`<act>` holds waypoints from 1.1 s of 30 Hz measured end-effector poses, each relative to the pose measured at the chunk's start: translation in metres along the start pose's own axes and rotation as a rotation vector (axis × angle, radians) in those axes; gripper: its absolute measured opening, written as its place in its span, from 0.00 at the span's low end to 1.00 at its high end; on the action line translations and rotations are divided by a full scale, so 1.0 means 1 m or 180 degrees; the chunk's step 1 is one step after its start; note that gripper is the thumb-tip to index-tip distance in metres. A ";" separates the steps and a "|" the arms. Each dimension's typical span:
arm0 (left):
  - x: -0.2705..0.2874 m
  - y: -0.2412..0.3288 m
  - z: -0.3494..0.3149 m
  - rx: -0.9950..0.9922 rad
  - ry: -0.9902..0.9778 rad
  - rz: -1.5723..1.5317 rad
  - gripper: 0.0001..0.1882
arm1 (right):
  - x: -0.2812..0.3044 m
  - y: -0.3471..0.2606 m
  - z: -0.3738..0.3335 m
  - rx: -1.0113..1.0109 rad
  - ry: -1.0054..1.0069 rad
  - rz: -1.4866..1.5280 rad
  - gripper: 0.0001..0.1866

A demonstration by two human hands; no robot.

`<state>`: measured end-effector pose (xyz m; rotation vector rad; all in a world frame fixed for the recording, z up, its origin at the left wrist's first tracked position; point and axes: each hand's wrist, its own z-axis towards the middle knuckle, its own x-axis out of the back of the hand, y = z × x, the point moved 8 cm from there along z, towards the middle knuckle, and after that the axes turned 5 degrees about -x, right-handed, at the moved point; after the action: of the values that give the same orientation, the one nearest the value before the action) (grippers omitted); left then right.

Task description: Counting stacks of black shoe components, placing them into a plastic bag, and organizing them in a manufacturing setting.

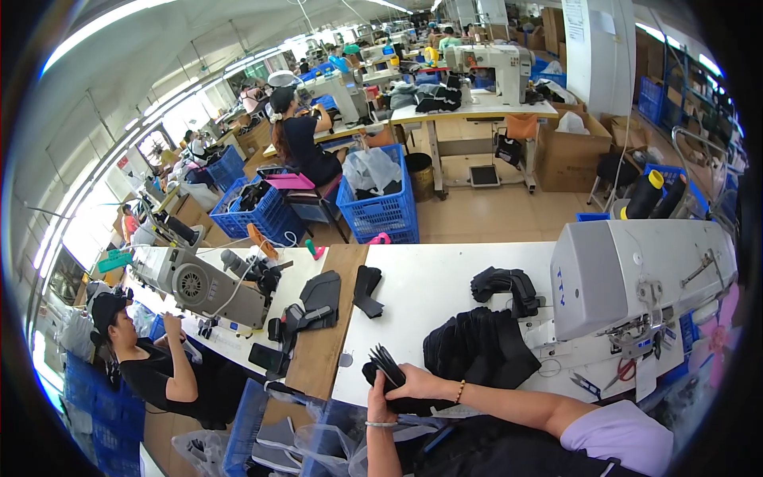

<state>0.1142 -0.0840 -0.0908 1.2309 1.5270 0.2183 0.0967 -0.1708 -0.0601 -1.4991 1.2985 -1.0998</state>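
Observation:
A fanned stack of black fabric pieces (387, 364) is gripped between my two hands near the front edge of the white table (445, 262). My left hand (380, 407) closes on it from the near left side. From the right, my right hand (420, 383) wraps its fingers and thumb around the same stack. Just beyond my right hand lies a large spread pile of black fabric pieces (481, 347). Behind that pile sits a smaller bundle of curved black pieces (509, 288). A few more black pieces (367, 291) lie to the left.
On the right stands a sewing machine (612, 274), with red-handled scissors (625, 370) and thread snips (586, 386) beside it. A wooden board (330, 334) borders the table's left side. Blue crates (242, 429) stand below; a co-worker (159, 358) sits at another sewing machine (199, 285).

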 end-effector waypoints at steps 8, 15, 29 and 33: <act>-0.023 0.031 -0.044 -0.0125 -0.0424 -0.0156 0.24 | -0.005 -0.094 -0.041 0.0616 0.0543 -0.2572 0.35; -0.055 0.033 -0.064 0.0290 -0.0063 -0.0481 0.14 | 0.002 -0.113 -0.074 0.0533 0.0278 -0.2639 0.40; -0.073 0.013 -0.089 0.0897 -0.0653 -0.1156 0.16 | 0.058 -0.113 -0.105 0.0368 0.0672 -0.1619 0.41; -0.091 0.002 -0.111 0.1651 -0.0967 -0.1095 0.24 | 0.058 -0.094 -0.086 -0.0430 0.0429 0.1297 0.44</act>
<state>0.0119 -0.1030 0.0086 1.2937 1.5401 -0.5996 0.0416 -0.2233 0.0574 -1.1948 1.7103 -0.8699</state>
